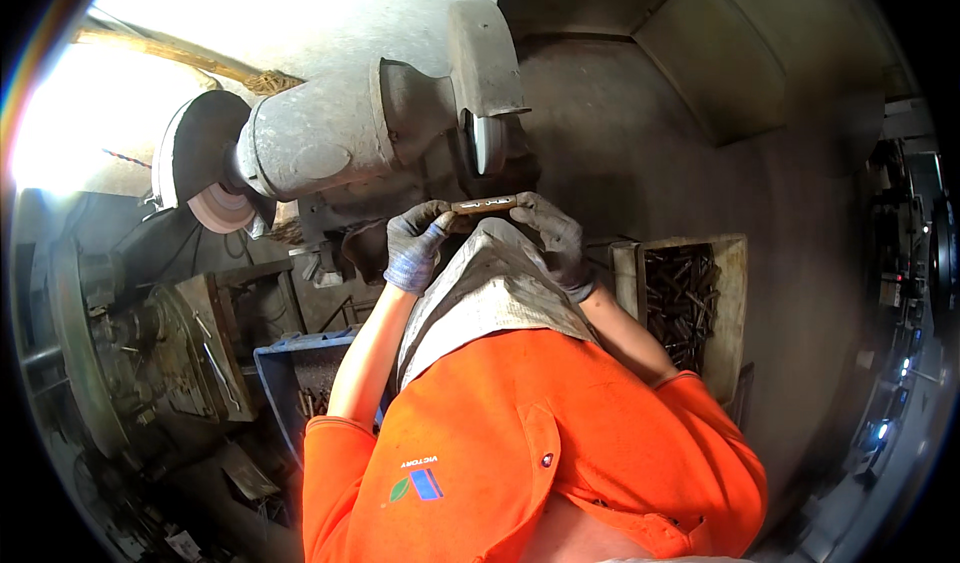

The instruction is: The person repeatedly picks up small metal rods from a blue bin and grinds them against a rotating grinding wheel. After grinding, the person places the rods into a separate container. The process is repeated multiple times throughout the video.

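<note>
Between my two gloved hands, just beyond my knees, I hold a short brown metal bar (484,205) with shiny bright patches along its upper face. My left hand (415,243), in a grey-blue knit glove, pinches the bar's left end. At the other end, the fingers of my right hand (555,241) are closed on it, in a darker, dirty glove. Just ahead of the bar is the right wheel (488,145) of a bench grinder (320,133), under its metal guard; the bar is apart from it. A pale apron (490,288) covers my lap.
The grinder's other wheel (222,209) is at the left. A pale bin (733,303) of dark metal pieces stands right of my legs, and a blue crate (272,383) with some pieces at my left. Further left are a metal box (225,363) and machinery (85,343).
</note>
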Demonstrator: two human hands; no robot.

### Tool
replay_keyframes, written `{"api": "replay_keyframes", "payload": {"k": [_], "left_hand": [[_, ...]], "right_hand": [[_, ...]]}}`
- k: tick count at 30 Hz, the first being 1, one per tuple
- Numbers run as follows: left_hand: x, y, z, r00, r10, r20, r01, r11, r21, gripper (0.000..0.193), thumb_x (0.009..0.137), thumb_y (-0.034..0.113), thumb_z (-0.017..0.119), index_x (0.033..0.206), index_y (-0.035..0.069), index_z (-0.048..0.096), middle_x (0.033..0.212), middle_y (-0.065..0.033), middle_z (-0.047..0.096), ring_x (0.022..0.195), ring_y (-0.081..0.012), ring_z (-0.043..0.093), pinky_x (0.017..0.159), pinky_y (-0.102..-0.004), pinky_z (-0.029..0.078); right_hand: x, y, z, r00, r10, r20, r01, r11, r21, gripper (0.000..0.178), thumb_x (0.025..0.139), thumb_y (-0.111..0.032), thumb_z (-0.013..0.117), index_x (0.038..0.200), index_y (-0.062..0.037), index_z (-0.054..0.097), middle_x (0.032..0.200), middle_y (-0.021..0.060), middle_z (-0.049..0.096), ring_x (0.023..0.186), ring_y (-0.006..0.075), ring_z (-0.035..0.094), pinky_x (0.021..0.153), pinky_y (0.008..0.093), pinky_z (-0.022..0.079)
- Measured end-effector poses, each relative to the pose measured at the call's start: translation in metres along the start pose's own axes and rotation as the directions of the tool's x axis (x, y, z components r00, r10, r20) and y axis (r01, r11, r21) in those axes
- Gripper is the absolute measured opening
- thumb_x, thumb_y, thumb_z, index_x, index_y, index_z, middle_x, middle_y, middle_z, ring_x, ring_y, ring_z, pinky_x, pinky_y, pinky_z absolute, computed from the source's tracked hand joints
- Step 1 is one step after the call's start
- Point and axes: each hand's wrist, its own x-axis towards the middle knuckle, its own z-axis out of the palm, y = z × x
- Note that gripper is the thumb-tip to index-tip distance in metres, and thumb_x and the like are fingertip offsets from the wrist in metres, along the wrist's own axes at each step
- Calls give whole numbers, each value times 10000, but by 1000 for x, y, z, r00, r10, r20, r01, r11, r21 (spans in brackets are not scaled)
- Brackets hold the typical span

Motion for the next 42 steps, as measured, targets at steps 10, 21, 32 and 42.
{"api": "replay_keyframes", "payload": {"k": [10,21,32,42], "left_hand": [[-1,2,12,997,-62,-40,59,996,-68,254,854,186,613,862,-66,598,731,-129,636,609,-171,614,618,-290,514],[7,-6,16,989,147,-19,-144,982,120,177,805,57,659,934,-58,622,782,-59,633,683,-89,558,628,-218,464],[40,-44,6,987,22,-158,-8,996,89,116,818,26,621,914,-35,640,782,-60,652,644,-100,595,591,-231,506],[66,-64,-7,947,90,-309,-20,974,224,150,820,60,626,943,-24,619,772,-95,646,542,-147,597,446,-248,450]], "right_hand": [[-3,-17,-12,988,-115,107,140,953,-267,379,701,-210,725,962,45,621,973,162,616,983,350,587,852,403,489],[-5,-17,-5,978,195,-72,-200,977,-69,255,725,-33,672,979,-30,644,1028,136,618,1050,317,557,924,360,437],[-10,39,5,920,356,-161,-341,933,115,176,808,-63,616,967,-9,667,994,105,648,1056,221,549,914,325,423],[-7,52,16,839,534,-105,-506,836,211,193,871,-132,566,980,6,645,947,72,645,885,144,590,817,274,454]]}}
